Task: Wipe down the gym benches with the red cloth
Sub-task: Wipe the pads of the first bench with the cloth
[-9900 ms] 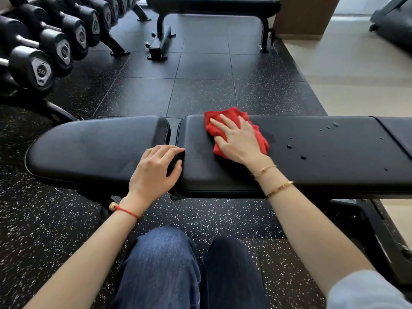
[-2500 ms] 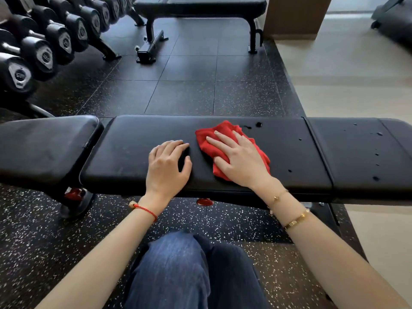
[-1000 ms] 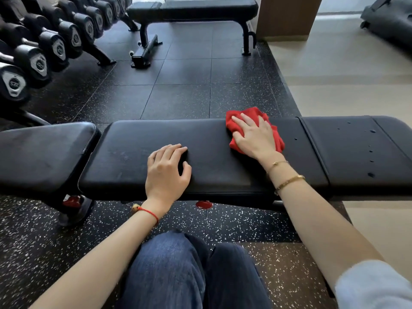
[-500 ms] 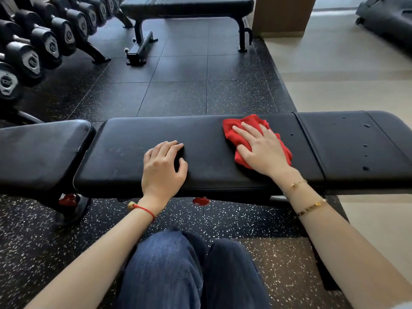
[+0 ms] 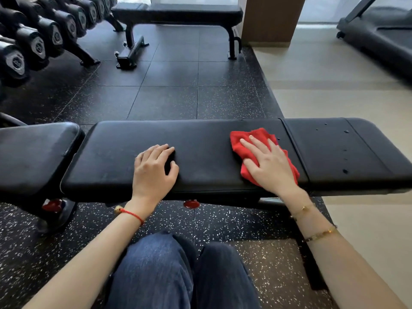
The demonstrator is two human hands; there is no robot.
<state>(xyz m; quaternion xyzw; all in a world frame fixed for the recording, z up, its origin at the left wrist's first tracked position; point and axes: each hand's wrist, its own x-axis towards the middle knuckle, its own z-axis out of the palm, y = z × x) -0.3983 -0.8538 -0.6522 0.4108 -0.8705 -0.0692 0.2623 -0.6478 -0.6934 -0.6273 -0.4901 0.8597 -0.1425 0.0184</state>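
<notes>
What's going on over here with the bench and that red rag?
A person is wiping a black gym bench clean. Their right hand presses a red cloth flat on the long middle pad, near its right end, while the left hand rests on the same pad. A few droplets sit on the pad section further right, so that part looks not yet wiped. Another bench stands behind, beside a rack of dumbbells.

Bare forearms, red cord bracelet (image 5: 133, 215), two gold bracelets (image 5: 321, 234), blue jeans (image 5: 156, 273)
</notes>
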